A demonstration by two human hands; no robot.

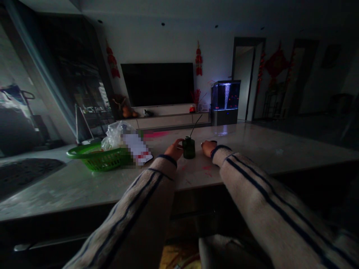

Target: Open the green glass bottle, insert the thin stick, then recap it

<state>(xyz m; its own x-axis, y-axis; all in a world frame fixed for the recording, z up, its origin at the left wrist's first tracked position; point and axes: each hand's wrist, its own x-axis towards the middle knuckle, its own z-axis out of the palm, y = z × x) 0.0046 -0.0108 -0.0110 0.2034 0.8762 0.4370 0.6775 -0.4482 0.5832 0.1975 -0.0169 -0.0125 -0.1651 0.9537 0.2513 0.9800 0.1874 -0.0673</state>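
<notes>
A small dark green bottle (189, 149) stands upright on the pale glossy table. From its narrow neck a thin dark stick (196, 125) leans up to the right. My left hand (175, 149) is at the bottle's left side, its fingers curled against the glass; the far fingertips are hidden. To the right of the bottle, apart from it, my right hand (208, 148) rests low over the table with the fingers curled in. A dark edge of something shows just behind that hand, and what the fingers hold is too dim to make out.
A green plastic basket (102, 161) with a clear plastic bag (116, 130) sits on the table at left, beside a blurred-out white packet (137, 147). Pink marks lie on the tabletop (246, 145). Beyond are a TV (158, 84) and a lit fish tank (226, 97).
</notes>
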